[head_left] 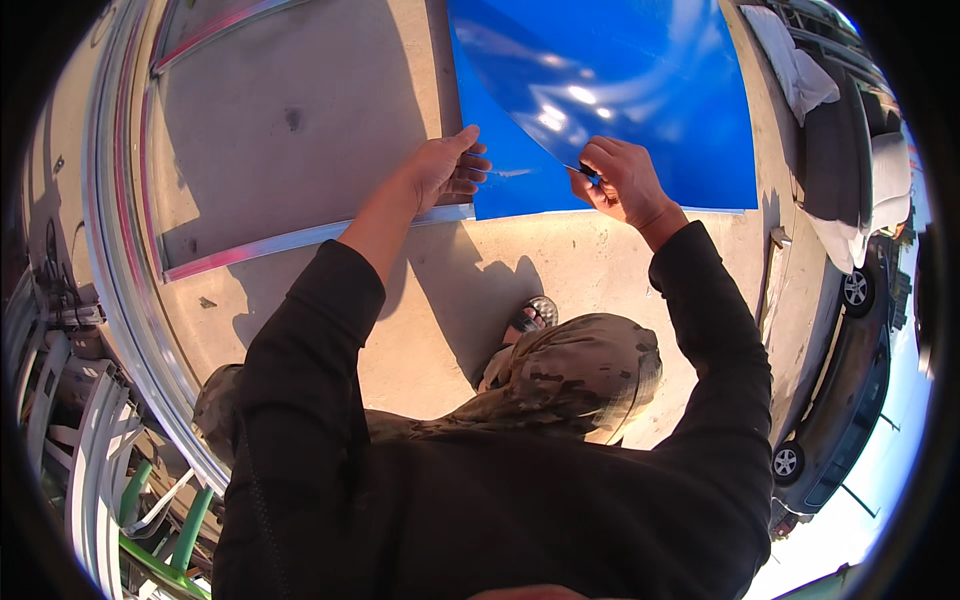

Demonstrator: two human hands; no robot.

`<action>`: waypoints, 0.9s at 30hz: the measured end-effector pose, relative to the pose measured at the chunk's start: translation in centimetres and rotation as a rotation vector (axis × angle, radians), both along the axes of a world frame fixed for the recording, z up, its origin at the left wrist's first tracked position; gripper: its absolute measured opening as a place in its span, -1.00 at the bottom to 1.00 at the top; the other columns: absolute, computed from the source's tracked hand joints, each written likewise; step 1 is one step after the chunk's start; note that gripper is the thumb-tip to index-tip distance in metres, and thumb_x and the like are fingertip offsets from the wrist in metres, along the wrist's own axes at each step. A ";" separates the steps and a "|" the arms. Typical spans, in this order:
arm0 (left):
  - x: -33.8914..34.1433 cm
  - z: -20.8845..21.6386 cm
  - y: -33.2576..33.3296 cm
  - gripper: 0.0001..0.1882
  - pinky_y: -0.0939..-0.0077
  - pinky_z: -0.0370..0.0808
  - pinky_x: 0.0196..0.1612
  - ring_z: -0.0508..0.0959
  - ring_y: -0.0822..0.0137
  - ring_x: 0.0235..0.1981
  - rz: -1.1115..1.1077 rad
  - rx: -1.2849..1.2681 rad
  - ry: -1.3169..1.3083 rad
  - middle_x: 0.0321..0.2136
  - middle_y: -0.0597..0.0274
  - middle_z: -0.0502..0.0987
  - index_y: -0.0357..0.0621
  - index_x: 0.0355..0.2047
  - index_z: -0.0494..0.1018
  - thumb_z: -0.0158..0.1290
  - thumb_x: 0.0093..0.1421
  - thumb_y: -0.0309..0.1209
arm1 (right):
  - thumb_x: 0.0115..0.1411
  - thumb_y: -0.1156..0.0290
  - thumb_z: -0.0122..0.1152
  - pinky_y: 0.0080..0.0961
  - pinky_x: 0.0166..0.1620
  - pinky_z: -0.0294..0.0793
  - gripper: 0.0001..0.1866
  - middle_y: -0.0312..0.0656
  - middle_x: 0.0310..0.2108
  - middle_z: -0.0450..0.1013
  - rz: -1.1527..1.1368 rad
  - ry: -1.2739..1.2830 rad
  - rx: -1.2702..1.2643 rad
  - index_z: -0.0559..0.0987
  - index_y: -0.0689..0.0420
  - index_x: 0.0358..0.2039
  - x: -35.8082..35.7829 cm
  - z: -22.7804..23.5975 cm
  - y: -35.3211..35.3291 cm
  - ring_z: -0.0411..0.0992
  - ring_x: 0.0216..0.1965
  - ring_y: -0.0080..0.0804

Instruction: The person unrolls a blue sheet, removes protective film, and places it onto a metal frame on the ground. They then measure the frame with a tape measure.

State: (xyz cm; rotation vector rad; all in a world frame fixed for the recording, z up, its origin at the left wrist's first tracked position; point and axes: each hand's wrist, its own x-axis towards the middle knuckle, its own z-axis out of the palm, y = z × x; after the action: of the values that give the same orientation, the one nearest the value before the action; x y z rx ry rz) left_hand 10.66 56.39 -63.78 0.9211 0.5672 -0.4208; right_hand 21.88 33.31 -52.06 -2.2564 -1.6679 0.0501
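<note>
A glossy blue sheet (pixel 690 120) lies on the ground ahead of me, with bright sun glints on it. A curved edge crosses it from the upper left down to my right hand (pixel 622 182), like a raised film or layer. The fingers of that hand are closed in a pinch around a small black object (pixel 588 172) at the curve's lower end; its kind is mostly hidden. My left hand (pixel 450 172) is open over the sheet's left edge, thumb up and fingers loosely apart, holding nothing. A pale streak marks the blue surface between the hands.
Metal frame bars (pixel 270 245) border the sheet's left side, with long rails (pixel 120 200) farther left. White and green profiles (pixel 100 450) are piled at lower left. Cushioned seats (pixel 835 140) and a parked car (pixel 840 400) stand at right. My sandalled foot (pixel 535 315) is near the sheet.
</note>
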 end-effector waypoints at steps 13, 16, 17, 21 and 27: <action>4.7 6.1 -5.7 -0.62 0.46 0.33 -0.60 0.45 0.36 -0.67 -0.161 0.151 0.005 -0.62 0.21 0.49 -0.13 -0.43 0.46 -0.17 0.26 -0.11 | -0.12 0.35 0.34 -0.39 -0.45 0.39 -0.77 -0.26 -0.57 0.39 -0.140 -0.074 0.170 0.43 0.10 -0.55 -2.8 0.1 -1.6 0.41 -0.52 -0.27; 4.5 6.5 -5.0 -0.58 0.45 0.33 -0.62 0.43 0.34 -0.69 -0.255 0.282 -0.057 -0.69 0.16 0.45 -0.22 -0.53 0.44 -0.16 0.26 -0.14 | -0.22 0.23 0.43 -0.34 -0.24 0.35 -0.60 -0.20 -0.38 0.41 -0.231 -0.014 0.186 0.48 0.11 -0.39 -3.5 -0.7 -3.3 0.39 -0.32 -0.21; 4.4 6.8 -4.9 -0.58 0.45 0.33 -0.62 0.42 0.34 -0.70 -0.264 0.295 -0.078 -0.69 0.16 0.44 -0.23 -0.54 0.44 -0.15 0.26 -0.14 | -0.20 0.20 0.42 -0.32 -0.23 0.33 -0.61 -0.20 -0.38 0.40 -0.327 -0.032 0.242 0.47 0.11 -0.41 -3.6 -1.2 -4.4 0.37 -0.33 -0.20; 4.9 8.4 -5.0 -0.58 0.47 0.32 -0.63 0.38 0.35 -0.73 -0.217 0.242 -0.150 -0.71 0.16 0.42 -0.23 -0.57 0.42 -0.16 0.26 -0.16 | 0.16 0.03 0.16 -0.61 -0.52 0.19 -0.58 -0.34 -0.66 0.21 -1.065 0.416 0.871 0.34 0.12 -0.57 -2.8 -4.2 -10.3 0.18 -0.62 -0.53; 5.4 9.5 -5.3 -0.57 0.46 0.29 -0.62 0.34 0.38 -0.73 -0.263 0.268 -0.174 -0.73 0.18 0.39 -0.18 -0.64 0.38 -0.20 0.28 -0.19 | 0.10 -0.26 0.02 -0.36 -0.40 0.41 -0.35 -0.19 -0.38 0.40 -1.401 1.678 1.284 0.40 0.16 -0.21 0.7 -9.0 -15.9 0.38 -0.43 -0.33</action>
State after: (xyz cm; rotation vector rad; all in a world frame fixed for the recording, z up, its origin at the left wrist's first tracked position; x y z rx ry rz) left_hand 16.06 51.05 -54.25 1.2843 0.3477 -0.5026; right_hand 22.54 17.40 -61.08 -0.9694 0.7257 0.2884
